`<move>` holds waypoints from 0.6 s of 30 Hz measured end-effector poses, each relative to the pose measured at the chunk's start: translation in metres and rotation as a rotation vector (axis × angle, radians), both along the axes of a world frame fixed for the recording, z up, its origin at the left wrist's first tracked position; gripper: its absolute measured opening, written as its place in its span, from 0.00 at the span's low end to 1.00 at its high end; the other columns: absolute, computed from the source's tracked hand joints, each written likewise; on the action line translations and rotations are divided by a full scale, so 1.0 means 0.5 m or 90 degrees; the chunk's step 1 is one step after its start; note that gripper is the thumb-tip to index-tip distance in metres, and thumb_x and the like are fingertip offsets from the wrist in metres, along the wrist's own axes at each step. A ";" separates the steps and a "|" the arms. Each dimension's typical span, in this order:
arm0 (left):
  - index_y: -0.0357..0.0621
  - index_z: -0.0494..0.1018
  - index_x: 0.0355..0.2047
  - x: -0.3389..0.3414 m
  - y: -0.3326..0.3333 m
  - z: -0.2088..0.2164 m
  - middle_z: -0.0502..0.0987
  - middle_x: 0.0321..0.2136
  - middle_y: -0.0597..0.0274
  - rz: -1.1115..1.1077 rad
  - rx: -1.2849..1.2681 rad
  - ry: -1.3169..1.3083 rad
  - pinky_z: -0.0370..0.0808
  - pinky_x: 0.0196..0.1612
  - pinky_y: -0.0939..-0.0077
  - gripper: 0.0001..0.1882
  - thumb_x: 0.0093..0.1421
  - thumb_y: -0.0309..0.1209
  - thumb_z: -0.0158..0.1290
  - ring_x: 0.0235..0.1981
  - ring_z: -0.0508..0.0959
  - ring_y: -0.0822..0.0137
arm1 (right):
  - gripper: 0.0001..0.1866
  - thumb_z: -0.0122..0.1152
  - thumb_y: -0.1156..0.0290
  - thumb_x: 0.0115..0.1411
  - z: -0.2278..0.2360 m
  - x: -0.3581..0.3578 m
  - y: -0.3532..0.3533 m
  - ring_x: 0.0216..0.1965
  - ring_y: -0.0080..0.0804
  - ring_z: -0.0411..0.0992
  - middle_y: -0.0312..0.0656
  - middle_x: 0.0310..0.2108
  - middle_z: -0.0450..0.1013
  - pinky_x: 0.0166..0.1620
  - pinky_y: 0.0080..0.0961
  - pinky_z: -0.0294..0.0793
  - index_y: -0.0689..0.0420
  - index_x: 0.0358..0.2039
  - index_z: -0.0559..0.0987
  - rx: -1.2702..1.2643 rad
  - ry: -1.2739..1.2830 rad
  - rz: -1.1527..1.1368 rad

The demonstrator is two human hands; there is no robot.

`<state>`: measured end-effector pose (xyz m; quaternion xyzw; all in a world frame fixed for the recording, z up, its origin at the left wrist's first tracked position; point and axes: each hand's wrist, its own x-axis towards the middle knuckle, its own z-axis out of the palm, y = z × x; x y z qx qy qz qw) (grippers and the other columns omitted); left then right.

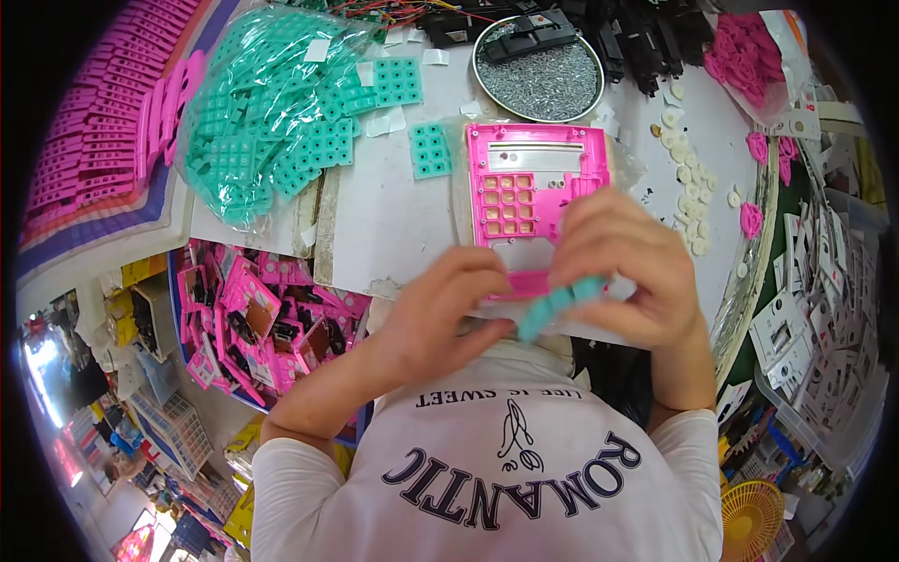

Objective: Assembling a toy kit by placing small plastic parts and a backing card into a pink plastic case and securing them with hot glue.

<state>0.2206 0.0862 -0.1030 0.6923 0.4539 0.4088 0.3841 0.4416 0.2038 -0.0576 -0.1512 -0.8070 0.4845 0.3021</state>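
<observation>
In front of me lies a pink plastic casing [588,161], inner side up, with a grid of square key holes and a clear window strip. My right hand [629,272] is over its lower right corner, pinching a teal rubber keypad [562,304] that is tilted edge-on and a little blurred. At the casing's lower left edge is my left hand [445,304], thumb and fingers apart with nothing seen between them. Whether its fingertips touch the casing I cannot tell. A single teal keypad [431,151] lies flat just left of the casing.
A clear bag of teal keypads [253,122] spreads at the back left, beside stacked pink parts [112,122]. Behind the casing stands a round tray of screws [538,84]. White round pieces [691,187] and pink cord bundles [749,220] lie right. A bin of pink assemblies [267,314] sits lower left.
</observation>
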 end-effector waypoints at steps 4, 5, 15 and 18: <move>0.41 0.73 0.44 -0.065 0.001 -0.014 0.75 0.41 0.59 0.145 -0.053 0.023 0.69 0.28 0.78 0.20 0.51 0.17 0.63 0.26 0.70 0.71 | 0.14 0.72 0.68 0.50 -0.018 -0.016 0.038 0.38 0.42 0.71 0.41 0.30 0.75 0.41 0.35 0.73 0.57 0.36 0.81 0.163 -0.186 -0.018; 0.41 0.73 0.42 -0.069 0.007 -0.015 0.75 0.39 0.60 0.160 -0.028 0.023 0.66 0.27 0.79 0.17 0.52 0.17 0.62 0.23 0.67 0.74 | 0.14 0.72 0.68 0.50 -0.031 -0.032 0.043 0.38 0.42 0.71 0.41 0.30 0.76 0.42 0.35 0.73 0.57 0.36 0.81 0.159 -0.194 0.004; 0.40 0.74 0.40 -0.086 0.015 -0.025 0.75 0.38 0.60 0.172 0.006 0.023 0.66 0.27 0.80 0.15 0.52 0.15 0.60 0.24 0.67 0.75 | 0.18 0.73 0.67 0.49 -0.079 -0.082 0.097 0.43 0.43 0.69 0.41 0.36 0.76 0.46 0.38 0.72 0.55 0.41 0.80 0.282 -0.277 -0.015; 0.38 0.73 0.41 -0.096 0.014 -0.025 0.74 0.40 0.59 0.174 0.000 0.037 0.66 0.29 0.82 0.16 0.52 0.12 0.57 0.26 0.68 0.76 | 0.28 0.74 0.66 0.46 -0.061 -0.080 0.068 0.46 0.45 0.70 0.44 0.46 0.75 0.49 0.39 0.73 0.55 0.50 0.78 0.319 -0.185 -0.117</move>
